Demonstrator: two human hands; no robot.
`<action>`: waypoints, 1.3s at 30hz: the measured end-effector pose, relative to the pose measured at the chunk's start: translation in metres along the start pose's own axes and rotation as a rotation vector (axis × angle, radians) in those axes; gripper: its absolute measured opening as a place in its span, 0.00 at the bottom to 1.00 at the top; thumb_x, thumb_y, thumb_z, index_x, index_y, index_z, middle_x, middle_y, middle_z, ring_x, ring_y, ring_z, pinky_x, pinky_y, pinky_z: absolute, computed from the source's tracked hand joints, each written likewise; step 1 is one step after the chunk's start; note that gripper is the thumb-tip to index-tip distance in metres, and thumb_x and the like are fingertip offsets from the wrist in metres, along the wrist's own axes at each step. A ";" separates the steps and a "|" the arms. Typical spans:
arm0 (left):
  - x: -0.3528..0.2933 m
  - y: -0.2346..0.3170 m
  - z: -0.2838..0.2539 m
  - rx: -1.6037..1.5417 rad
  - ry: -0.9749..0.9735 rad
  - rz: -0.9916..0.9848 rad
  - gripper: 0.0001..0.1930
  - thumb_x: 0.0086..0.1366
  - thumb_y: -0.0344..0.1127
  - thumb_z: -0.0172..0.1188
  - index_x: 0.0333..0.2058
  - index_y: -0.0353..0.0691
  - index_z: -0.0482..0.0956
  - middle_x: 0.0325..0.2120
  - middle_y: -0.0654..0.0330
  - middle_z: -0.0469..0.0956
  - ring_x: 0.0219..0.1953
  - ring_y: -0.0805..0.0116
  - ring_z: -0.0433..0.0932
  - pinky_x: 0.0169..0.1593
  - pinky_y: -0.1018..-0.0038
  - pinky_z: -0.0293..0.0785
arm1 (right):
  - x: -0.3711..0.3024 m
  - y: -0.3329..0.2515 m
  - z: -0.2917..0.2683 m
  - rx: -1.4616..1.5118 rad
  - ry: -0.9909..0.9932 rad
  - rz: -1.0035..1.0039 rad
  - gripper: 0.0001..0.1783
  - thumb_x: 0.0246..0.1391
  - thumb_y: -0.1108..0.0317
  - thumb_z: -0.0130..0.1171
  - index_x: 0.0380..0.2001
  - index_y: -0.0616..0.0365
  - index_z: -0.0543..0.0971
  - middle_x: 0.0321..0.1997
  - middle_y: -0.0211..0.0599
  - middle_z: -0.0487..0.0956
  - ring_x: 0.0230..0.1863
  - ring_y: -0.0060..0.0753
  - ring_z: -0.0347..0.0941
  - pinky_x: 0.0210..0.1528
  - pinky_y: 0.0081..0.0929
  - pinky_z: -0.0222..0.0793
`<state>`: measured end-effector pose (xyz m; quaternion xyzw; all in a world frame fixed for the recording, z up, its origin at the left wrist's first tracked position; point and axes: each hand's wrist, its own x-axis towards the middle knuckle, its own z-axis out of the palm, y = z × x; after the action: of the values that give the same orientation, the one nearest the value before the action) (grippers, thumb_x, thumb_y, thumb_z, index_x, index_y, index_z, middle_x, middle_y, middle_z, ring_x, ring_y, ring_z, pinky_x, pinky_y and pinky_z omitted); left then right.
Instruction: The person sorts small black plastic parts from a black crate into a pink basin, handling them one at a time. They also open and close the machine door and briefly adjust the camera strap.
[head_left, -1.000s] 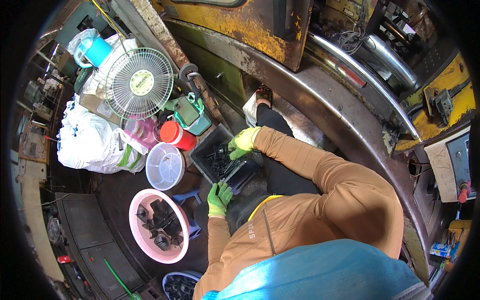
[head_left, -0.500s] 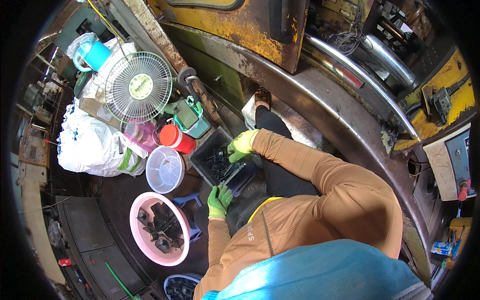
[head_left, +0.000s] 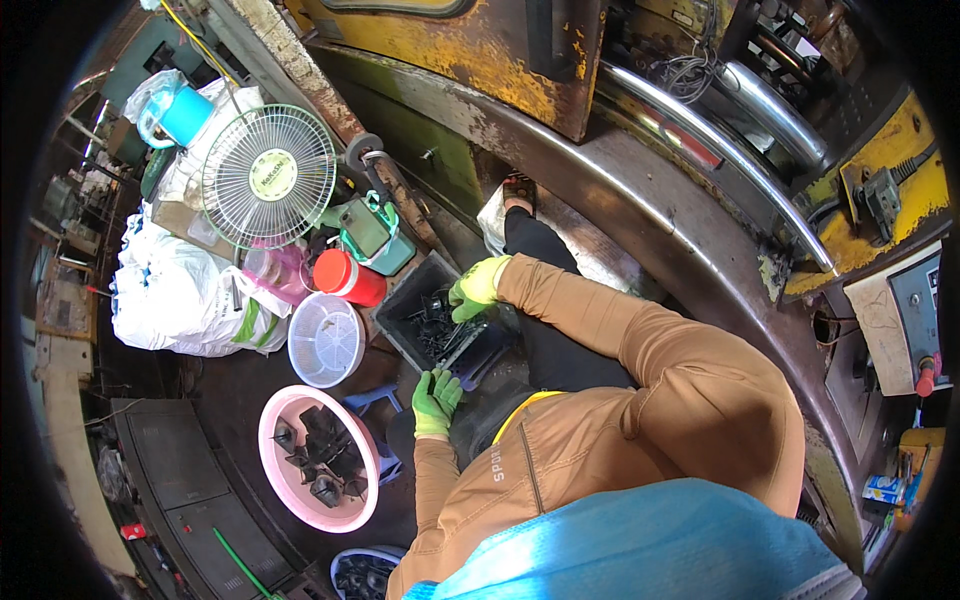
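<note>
A black rectangular bin (head_left: 405, 345) stands before me with a heap of small black parts (head_left: 432, 325) inside. My right hand (head_left: 478, 288), in a yellow-green glove, reaches over the bin's right side with its fingers curled down at the parts. Whatever lies between those fingertips is too small to make out. Close by the bin's near corner is my left hand (head_left: 436, 403), gloved in green. Its fingers point up toward the rim, slightly apart, and no held thing shows in them.
Left of the bin sit a white plastic basket (head_left: 326, 340), a red-lidded jar (head_left: 349, 278) and a pink basin (head_left: 268, 450) of larger black pieces. A fan (head_left: 270, 177) stands behind, beside white sacks (head_left: 170, 290). A curved metal machine edge (head_left: 640, 185) runs along the right.
The whole view has shifted slightly to the left. Both hands keep nearly the same places at the bin, with the right hand's fingers still curled over the parts.
</note>
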<state>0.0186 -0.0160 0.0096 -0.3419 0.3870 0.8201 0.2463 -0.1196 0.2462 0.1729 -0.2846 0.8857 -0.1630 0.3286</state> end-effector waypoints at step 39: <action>-0.006 0.000 0.005 -0.006 0.039 0.021 0.19 0.62 0.50 0.51 0.43 0.41 0.73 0.44 0.53 0.75 0.40 0.56 0.75 0.38 0.64 0.73 | -0.003 -0.008 -0.005 0.017 -0.014 -0.005 0.35 0.48 0.40 0.51 0.53 0.52 0.72 0.54 0.44 0.73 0.56 0.45 0.68 0.57 0.36 0.60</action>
<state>0.0206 -0.0122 0.0164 -0.3543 0.3928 0.8172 0.2289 -0.1183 0.2426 0.1820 -0.2852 0.8812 -0.1696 0.3367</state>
